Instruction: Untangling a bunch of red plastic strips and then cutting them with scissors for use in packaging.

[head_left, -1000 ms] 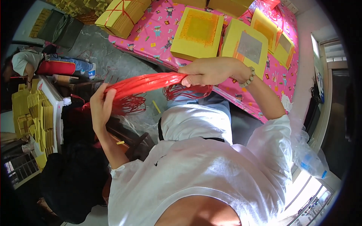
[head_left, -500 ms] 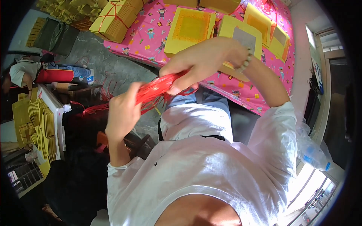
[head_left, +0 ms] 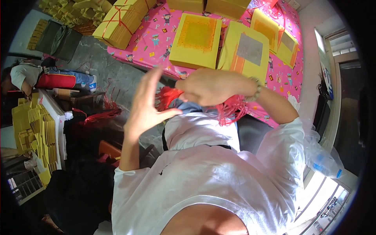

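A bundle of red plastic cord (head_left: 232,111) crosses in front of my waist, clasped in my right hand (head_left: 213,87). Loose strands hang out below the wrist, while the other end shows between my two hands. My left hand (head_left: 145,105) is off the bundle, fingers stretched up and thumb spread toward the cord. Just beyond my right hand, on a pink patterned table cover (head_left: 149,55), lie a stack of yellow card sheets with an orange-edged panel (head_left: 197,33) and another with a grey panel (head_left: 250,49).
A cord-tied yellow stack (head_left: 121,25) sits at the table's left end. More red cord (head_left: 270,8) lies at its far right. Yellow folded pieces (head_left: 41,125) cover a white table at left, near another person (head_left: 27,76). A clear plastic bottle (head_left: 327,166) is at right.
My left hand has let go of the red cord and opened. My right hand has come lower and nearer my body, keeping the bundle, whose strands now trail to the right.
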The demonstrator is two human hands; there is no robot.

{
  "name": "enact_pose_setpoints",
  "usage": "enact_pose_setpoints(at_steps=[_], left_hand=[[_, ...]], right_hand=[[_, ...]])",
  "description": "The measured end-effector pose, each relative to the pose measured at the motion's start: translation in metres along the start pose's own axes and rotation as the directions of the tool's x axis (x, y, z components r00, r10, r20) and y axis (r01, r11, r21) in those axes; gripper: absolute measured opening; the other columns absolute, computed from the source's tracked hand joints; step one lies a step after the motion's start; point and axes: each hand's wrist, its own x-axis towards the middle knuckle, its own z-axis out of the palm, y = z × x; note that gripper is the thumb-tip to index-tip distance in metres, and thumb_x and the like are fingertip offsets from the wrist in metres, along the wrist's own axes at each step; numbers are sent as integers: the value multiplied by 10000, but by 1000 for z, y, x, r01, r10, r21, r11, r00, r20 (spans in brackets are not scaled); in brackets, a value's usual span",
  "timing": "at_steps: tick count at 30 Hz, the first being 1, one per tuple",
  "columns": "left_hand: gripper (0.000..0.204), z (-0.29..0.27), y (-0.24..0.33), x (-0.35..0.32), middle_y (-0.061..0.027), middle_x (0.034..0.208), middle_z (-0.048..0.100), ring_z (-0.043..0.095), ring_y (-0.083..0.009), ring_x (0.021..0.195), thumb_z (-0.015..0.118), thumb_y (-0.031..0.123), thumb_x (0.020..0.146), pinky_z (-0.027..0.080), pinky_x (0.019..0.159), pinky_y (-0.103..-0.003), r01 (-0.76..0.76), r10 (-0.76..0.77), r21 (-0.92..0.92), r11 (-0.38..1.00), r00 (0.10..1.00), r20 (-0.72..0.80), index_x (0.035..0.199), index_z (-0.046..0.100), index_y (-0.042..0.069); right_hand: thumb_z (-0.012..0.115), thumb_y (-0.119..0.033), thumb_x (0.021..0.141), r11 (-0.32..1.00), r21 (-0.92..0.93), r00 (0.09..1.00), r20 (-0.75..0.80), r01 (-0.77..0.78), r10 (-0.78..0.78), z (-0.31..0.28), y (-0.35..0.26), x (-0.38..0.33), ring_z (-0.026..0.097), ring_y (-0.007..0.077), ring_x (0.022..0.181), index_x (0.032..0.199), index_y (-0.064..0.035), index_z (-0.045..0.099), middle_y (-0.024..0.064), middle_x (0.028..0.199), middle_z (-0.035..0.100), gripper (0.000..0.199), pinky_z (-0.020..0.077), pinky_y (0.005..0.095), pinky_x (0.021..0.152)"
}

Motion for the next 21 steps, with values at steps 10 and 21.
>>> enact_pose_setpoints(at_steps=[10,21], left_hand=[[316,8,-21,-26,-195,813,619,621,-389,763,506,-48,724,486,648,-443,189,-184,81,979,981,-68,1025,516,46],[958,34,0,16,-236,1277,445,464,-386,1137,799,373,643,329,1002,-449,-8,5,51,999,998,61,1380,302,17]], right_hand=[[489,-330,929,998,54,1000,8,13,-13,-24,33,-42,545,375,719,919,-3,478,188,738,551,327,418,438,647],[495,-279,919,947,-243,977,-50,-213,207,-7,24,-38,572,408,766,958,10,519,212,778,592,293,445,466,672]])
